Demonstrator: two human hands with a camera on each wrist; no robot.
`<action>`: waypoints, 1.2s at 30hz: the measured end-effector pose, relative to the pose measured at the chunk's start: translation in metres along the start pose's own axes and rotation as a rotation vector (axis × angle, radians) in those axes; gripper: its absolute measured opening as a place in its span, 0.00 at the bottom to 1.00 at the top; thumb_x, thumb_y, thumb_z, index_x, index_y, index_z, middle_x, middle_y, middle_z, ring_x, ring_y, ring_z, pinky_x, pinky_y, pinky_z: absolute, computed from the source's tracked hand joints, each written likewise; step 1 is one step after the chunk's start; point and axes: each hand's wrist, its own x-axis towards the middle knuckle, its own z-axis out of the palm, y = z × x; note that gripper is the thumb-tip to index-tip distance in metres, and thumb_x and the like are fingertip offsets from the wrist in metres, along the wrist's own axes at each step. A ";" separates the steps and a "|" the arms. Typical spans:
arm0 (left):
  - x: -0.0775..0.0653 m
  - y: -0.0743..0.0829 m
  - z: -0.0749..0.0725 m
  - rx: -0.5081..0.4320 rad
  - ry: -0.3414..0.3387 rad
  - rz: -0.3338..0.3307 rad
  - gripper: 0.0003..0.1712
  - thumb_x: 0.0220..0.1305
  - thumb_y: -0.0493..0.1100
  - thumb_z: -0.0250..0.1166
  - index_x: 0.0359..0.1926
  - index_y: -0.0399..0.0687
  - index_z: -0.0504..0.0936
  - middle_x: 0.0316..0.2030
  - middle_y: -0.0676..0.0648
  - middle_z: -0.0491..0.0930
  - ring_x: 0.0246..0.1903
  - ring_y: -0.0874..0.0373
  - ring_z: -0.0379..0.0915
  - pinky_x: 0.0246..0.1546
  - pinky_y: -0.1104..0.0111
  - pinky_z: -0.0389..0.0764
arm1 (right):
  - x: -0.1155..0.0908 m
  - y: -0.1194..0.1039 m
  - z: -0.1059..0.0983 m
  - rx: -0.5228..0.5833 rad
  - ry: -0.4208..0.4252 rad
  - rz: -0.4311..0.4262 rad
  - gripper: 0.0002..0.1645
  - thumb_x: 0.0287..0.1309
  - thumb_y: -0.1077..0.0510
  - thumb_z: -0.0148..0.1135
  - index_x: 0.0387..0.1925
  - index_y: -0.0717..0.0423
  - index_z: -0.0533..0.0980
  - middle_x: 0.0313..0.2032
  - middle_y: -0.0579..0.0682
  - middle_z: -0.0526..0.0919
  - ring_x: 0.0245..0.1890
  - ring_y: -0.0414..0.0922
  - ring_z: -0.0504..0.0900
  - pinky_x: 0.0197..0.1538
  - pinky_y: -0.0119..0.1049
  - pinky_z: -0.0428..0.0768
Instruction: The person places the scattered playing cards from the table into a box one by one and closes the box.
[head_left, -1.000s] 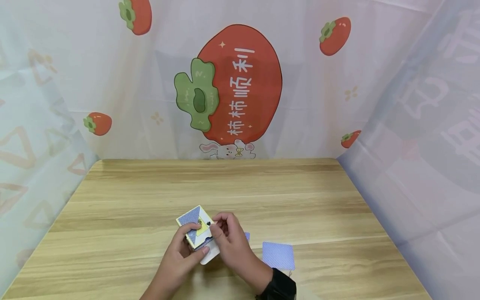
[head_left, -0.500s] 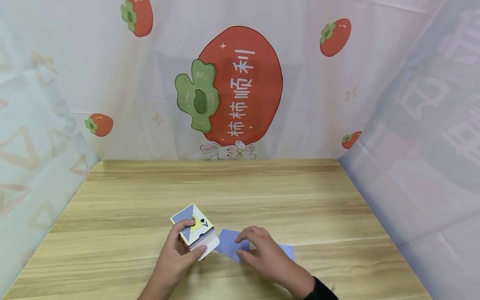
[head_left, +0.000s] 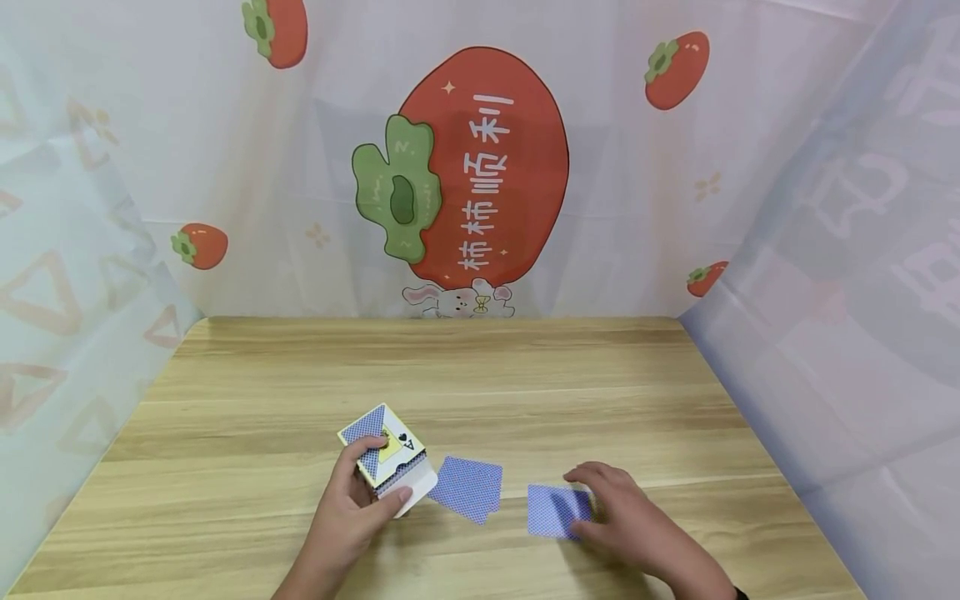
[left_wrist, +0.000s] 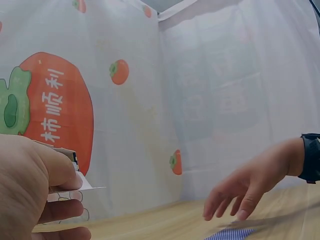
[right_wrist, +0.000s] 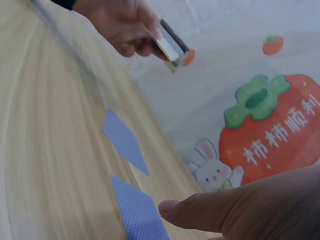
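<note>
- The left hand is raised over the table, its forearm slanted in from the bottom edge; a card box is gripped in it, one finger laid across the printed face and the thumb pressed on the white flap.
- The right hand is held low, palm down, with thumb and fingers loosely bent and parted; nothing is seen to be gripped. A dark band is worn on its wrist.
- A single blue-backed card is placed beneath the right fingertips and shaded by them; whether it is touched cannot be told.
- Overlapping blue cards are spread between the hands, just right of the box, their left corner covered by the flap in the head view. A gap of wood is left between them and the single card.
- All the cards are laid on the near half of the wooden table, well apart from its back edge.
- The table is bordered by a fruit-printed cloth behind and by pale cloths on both sides.
</note>
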 end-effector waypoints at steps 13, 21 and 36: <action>0.001 -0.001 -0.001 0.030 0.000 -0.034 0.39 0.55 0.20 0.66 0.65 0.35 0.61 0.55 0.34 0.70 0.47 0.57 0.78 0.41 0.69 0.86 | -0.018 0.024 -0.007 -0.070 0.025 0.190 0.45 0.48 0.44 0.79 0.67 0.48 0.71 0.65 0.53 0.74 0.65 0.61 0.70 0.63 0.63 0.73; 0.001 -0.002 -0.001 0.032 -0.008 -0.039 0.38 0.55 0.20 0.66 0.64 0.36 0.61 0.55 0.33 0.69 0.47 0.57 0.78 0.41 0.69 0.86 | -0.008 0.007 0.018 -0.002 0.005 0.104 0.52 0.45 0.37 0.80 0.69 0.49 0.69 0.68 0.52 0.71 0.70 0.58 0.66 0.69 0.62 0.67; 0.001 -0.003 0.002 0.038 -0.011 -0.061 0.38 0.56 0.20 0.66 0.64 0.38 0.61 0.56 0.28 0.67 0.47 0.55 0.78 0.40 0.69 0.86 | 0.022 -0.023 0.051 -0.027 -0.031 -0.040 0.47 0.54 0.41 0.75 0.71 0.48 0.66 0.72 0.55 0.65 0.74 0.64 0.57 0.69 0.66 0.65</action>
